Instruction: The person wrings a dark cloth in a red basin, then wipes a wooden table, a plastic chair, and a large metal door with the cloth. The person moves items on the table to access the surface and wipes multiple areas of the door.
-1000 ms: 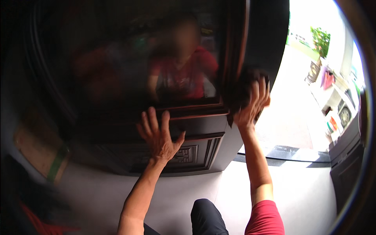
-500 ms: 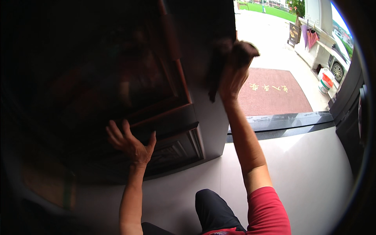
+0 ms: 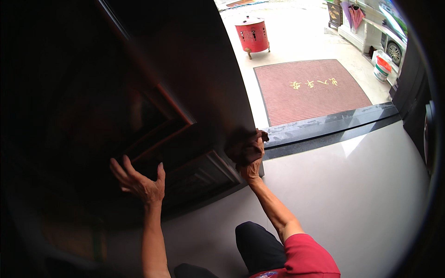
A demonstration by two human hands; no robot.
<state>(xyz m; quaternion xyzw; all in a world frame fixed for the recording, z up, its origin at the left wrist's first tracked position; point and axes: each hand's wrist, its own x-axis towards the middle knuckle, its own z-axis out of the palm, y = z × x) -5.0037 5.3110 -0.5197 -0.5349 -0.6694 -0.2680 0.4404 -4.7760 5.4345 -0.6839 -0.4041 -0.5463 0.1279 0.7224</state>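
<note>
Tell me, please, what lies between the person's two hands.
The head view shows the dark door's lower panel between the left hand and the brown cloth in the right hand.

The dark door (image 3: 185, 51) blocked passage left of its free edge. There, near its bottom corner, the right hand (image 3: 252, 167) and brown cloth (image 3: 243, 148) stood in the way. Right of that edge, room opened over the threshold (image 3: 329, 126) and mat (image 3: 310, 102) toward the red drum (image 3: 252, 38); the person's knee (image 3: 252, 234) obstructed the nearer floor (image 3: 343, 204).
</note>
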